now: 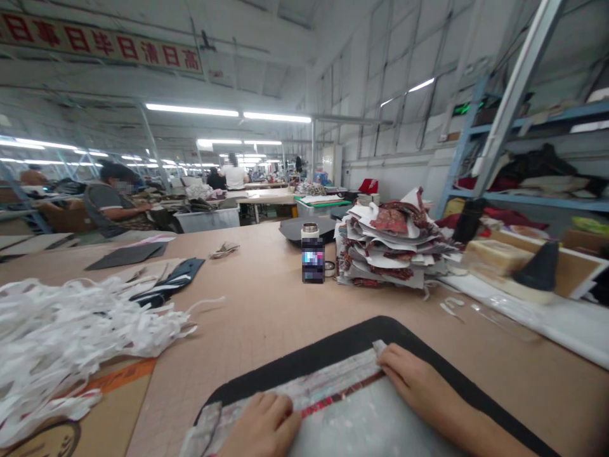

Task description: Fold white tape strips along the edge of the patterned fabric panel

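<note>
A light grey patterned piece of fabric (pixel 352 419), with a folded far edge and a narrow red and brown strip across it, lies on a black rounded board (pixel 380 330). My left hand (pixel 266 419) rests at the fabric's near left part, fingers curled and pressed onto the cloth beside the strip. At the far right corner, my right hand (pixel 409 374) pinches the folded edge between thumb and fingers. The undersides of both hands' fingertips are hidden.
A heap of white strips (pixel 85 336) lies left, partly over cardboard (pixel 118 406). Beyond the board stand a bottle (pixel 313 260) and a tall stack of cut fabric pieces (pixel 380 247). A black cone (pixel 540 266) is at right. A co-worker (pixel 117 200) sits at far left.
</note>
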